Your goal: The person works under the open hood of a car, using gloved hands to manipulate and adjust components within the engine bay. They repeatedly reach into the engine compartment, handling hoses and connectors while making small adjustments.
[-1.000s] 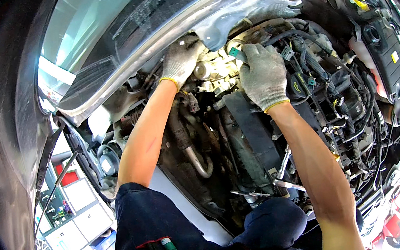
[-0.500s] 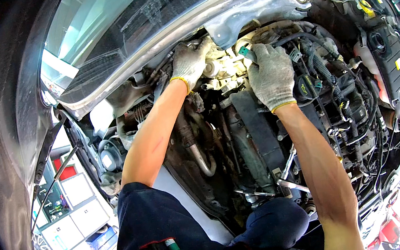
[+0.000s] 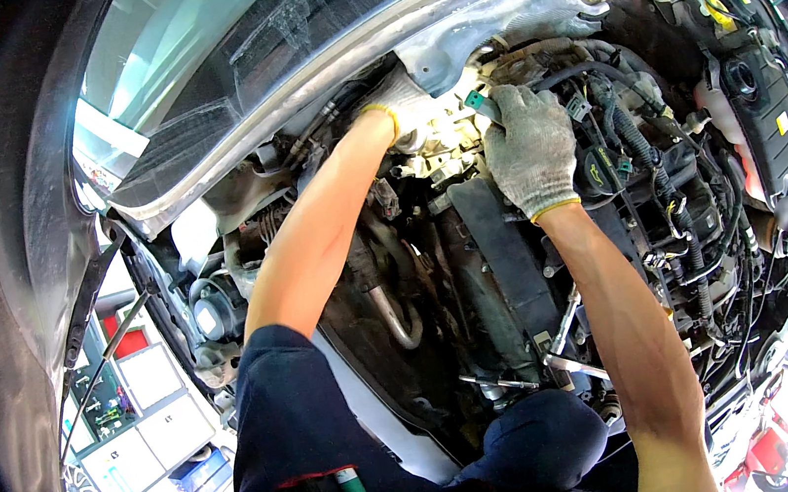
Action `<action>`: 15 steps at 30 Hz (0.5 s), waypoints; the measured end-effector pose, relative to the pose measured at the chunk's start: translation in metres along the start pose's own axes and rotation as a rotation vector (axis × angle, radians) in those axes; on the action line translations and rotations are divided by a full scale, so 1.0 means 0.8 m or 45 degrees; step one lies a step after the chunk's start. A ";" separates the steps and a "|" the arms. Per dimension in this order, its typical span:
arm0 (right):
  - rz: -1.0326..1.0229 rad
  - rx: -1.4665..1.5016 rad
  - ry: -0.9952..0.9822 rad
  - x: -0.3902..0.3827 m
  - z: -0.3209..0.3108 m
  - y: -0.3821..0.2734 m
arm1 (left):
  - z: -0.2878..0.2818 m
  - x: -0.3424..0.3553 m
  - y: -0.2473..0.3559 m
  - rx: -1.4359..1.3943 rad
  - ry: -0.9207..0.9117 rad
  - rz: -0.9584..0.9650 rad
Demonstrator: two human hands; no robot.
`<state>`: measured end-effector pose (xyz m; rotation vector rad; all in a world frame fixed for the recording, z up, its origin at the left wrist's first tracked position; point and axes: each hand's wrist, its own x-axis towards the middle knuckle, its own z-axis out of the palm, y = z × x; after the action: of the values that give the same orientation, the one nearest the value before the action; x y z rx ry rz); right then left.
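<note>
My left hand [image 3: 402, 97], in a pale knit glove, reaches under the metal edge below the windshield at the back of the engine bay. Its fingers are hidden there. Beside it, brightly lit engine parts [image 3: 448, 139] show white and yellowish. My right hand [image 3: 533, 150], in a grey knit glove with a yellow cuff, is closed round a slim grey piece with a green end [image 3: 477, 102], just right of those lit parts. Below that hand runs a long dark engine cover [image 3: 504, 251].
Ratchet-like metal tools [image 3: 577, 363] lie across the front of the engine. Hoses and a corrugated conduit [image 3: 637, 139] fill the right side. A black lidded box [image 3: 777, 131] sits far right. A thin prop rod [image 3: 106, 363] stands at the left, near a tool cabinet [image 3: 147, 448].
My left hand has moved right and deeper beneath the metal edge, so its fingers no longer show. The right hand has shifted only slightly, still gripping the green-ended piece.
</note>
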<state>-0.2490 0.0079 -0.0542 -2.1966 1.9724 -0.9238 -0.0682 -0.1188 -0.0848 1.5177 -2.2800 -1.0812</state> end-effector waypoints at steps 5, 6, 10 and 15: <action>-0.019 0.024 0.019 -0.003 0.004 -0.007 | 0.017 0.014 -0.026 0.037 0.163 0.181; -0.006 0.014 0.008 -0.002 0.003 0.002 | 0.011 -0.004 0.002 -0.027 0.124 -0.008; 0.002 -0.021 0.007 -0.002 0.002 0.006 | -0.028 -0.049 0.081 0.054 0.153 -0.516; -0.023 0.017 0.019 -0.001 0.005 -0.004 | -0.025 -0.064 0.044 0.503 0.346 -0.255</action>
<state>-0.2443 0.0079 -0.0561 -2.2101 1.9504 -0.9556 -0.0594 -0.0771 -0.0358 1.9352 -2.2733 -0.4338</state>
